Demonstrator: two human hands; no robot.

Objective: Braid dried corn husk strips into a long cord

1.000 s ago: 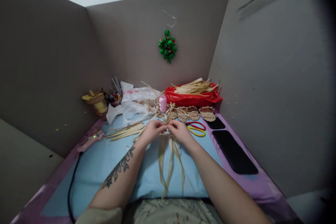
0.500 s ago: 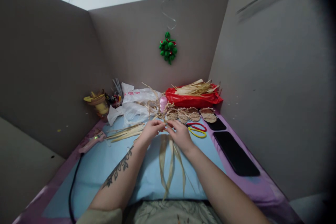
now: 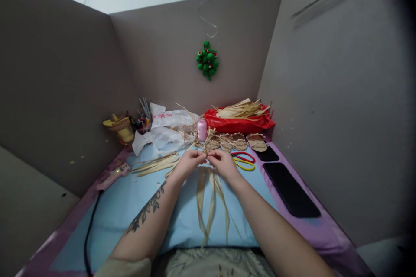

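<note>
Fingertips of my left hand (image 3: 192,161) and my right hand (image 3: 221,163) meet in a pinch over the middle of the blue cloth. Both are closed on the upper end of a braid of dried straw strips (image 3: 211,199). Several long flat ends of it hang loose toward me, down to the cloth's near edge. The exact crossing of the strips is hidden between my fingers. Just right of my right hand lie scissors (image 3: 244,161) with one red and one yellow handle loop. Small round woven straw pieces (image 3: 238,142) sit behind my hands.
Loose straw strips (image 3: 154,165) lie at left, near a pink glue gun (image 3: 113,176) with a black cable. At the back stand a pink thread spool (image 3: 202,130), white plastic bags (image 3: 167,138) and a red bag (image 3: 238,124) of straw. Black phones (image 3: 292,190) rest at right. Grey panels enclose the table.
My fingertips have shifted slightly along the straw and drawn closer together; the right thumb and fingers pinch more tightly. The view has moved a little.
</note>
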